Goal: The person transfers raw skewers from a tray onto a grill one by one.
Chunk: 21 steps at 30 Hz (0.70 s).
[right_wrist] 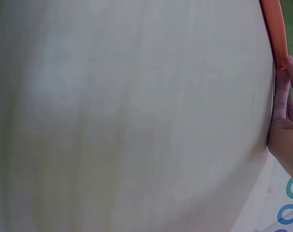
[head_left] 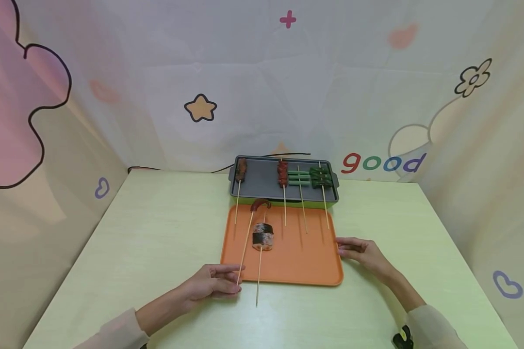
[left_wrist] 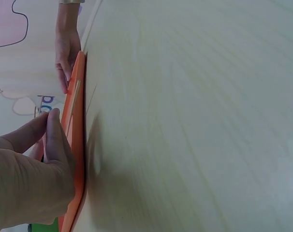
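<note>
My left hand (head_left: 214, 282) pinches the lower end of a skewer topped by a curved, dark reddish-brown piece (head_left: 260, 204); it is over the left front part of an orange tray (head_left: 301, 259). Beside it on the tray lies a skewer with a black-and-white banded piece (head_left: 263, 237), its stick poking past the front rim. At the tray's right rim, my right hand (head_left: 367, 257) pinches the edge between thumb and fingers. In the right wrist view this right hand (right_wrist: 286, 116) shows only in part. The left hand (left_wrist: 45, 159) largely covers its stick in the left wrist view.
Behind the tray stands a grill box with a dark grey top (head_left: 262, 177). Across it lie a brown meat skewer (head_left: 241, 170), a red one (head_left: 282, 173), a green-stalk one (head_left: 299, 178) and a leafy green one (head_left: 320, 178), sticks overhanging the tray. A printed curtain (head_left: 253, 72) closes the back.
</note>
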Available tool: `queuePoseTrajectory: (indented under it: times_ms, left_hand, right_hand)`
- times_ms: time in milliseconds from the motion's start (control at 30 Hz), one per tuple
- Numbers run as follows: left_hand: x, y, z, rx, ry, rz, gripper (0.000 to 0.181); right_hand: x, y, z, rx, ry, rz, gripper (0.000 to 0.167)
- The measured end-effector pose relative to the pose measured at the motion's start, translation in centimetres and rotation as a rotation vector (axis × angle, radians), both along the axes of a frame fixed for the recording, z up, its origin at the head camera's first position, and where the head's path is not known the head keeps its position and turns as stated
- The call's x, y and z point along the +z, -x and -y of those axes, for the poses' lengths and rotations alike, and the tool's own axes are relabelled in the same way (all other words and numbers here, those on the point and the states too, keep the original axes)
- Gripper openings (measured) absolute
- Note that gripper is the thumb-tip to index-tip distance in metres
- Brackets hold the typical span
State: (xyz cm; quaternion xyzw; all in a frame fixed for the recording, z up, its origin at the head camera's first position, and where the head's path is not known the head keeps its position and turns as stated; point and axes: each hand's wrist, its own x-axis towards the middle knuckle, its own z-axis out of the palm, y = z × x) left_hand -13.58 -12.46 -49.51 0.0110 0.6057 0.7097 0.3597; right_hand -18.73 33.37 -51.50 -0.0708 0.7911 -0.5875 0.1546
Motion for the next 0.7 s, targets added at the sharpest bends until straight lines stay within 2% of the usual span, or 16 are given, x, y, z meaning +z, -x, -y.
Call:
queuePoseTrajectory:
  times_ms: [167,300,567,700]
  left_hand:
    - [0.5,0.3,-0.2,-0.031,-0.024,-0.048,0.064]
    - [1.4,1.0,-0.4,-0.047,-0.042,-0.08,0.064]
    - [4.1,3.3,-1.0,-0.027,-0.016,-0.127,0.066]
    - [5.2,4.8,-1.3,-0.004,0.002,-0.141,0.064]
  right_hand:
    - [-0.1,0.0,0.0,0.0,0.006,-0.004,0.05]
    - [-0.2,0.1,-0.1,0.007,0.017,-0.006,0.05]
    - [-0.4,0.1,-0.2,0.008,0.027,0.0,0.051]
    - [-0.3,0.2,-0.2,0.008,0.023,-0.002,0.05]
